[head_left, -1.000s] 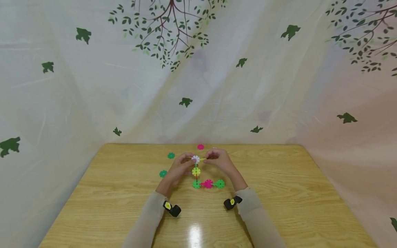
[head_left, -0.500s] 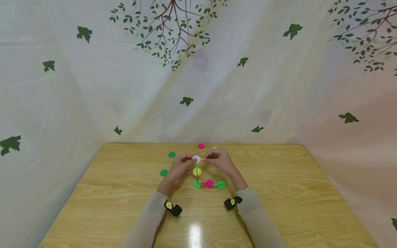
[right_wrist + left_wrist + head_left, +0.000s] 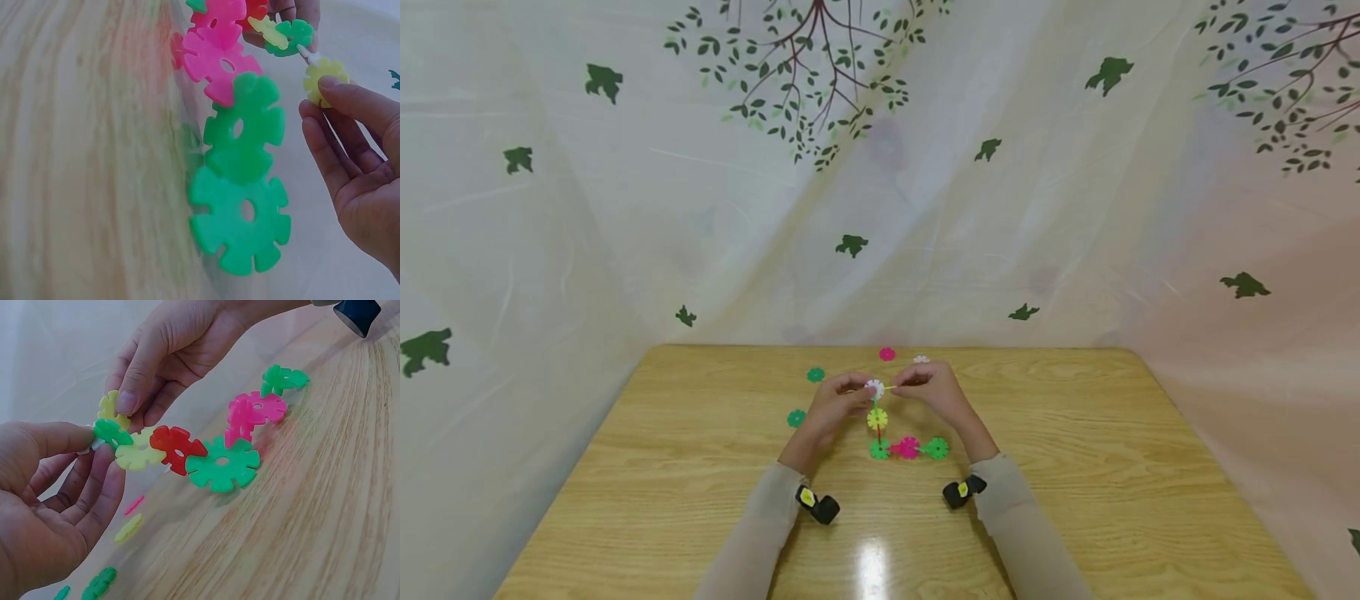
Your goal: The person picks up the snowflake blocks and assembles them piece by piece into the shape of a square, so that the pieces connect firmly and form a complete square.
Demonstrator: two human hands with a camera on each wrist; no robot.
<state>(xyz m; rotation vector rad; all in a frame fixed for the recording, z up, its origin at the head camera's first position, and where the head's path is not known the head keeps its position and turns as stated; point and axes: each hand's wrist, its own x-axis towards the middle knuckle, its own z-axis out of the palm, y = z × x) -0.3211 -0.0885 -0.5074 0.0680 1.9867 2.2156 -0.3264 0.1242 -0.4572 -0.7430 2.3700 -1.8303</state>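
Between thumb and fingers, my left hand [image 3: 841,402] pinches a white notched snowflake disc [image 3: 876,389], mostly hidden by the fingers in the left wrist view. My right hand [image 3: 931,388] pinches a yellow snowflake disc [image 3: 322,78], seen edge-on in the head view; it meets the white disc's edge. From the white disc a linked chain runs through a small green disc [image 3: 112,432], a yellow disc [image 3: 140,450], a red disc [image 3: 178,450] and a green disc [image 3: 222,464]. There it turns toward pink discs [image 3: 219,62] and green discs [image 3: 244,222] at the right end.
Loose discs lie on the wooden table [image 3: 1075,500]: two dark green ones at the left, the nearer green disc [image 3: 796,418] close to my left wrist, a pink disc [image 3: 887,354] and a white disc [image 3: 921,359] behind. A patterned curtain [image 3: 760,250] hangs behind the table.
The chain has dipped slightly toward me, and its lower end has shifted a little right. Both hands keep their pinch on the white and yellow discs.
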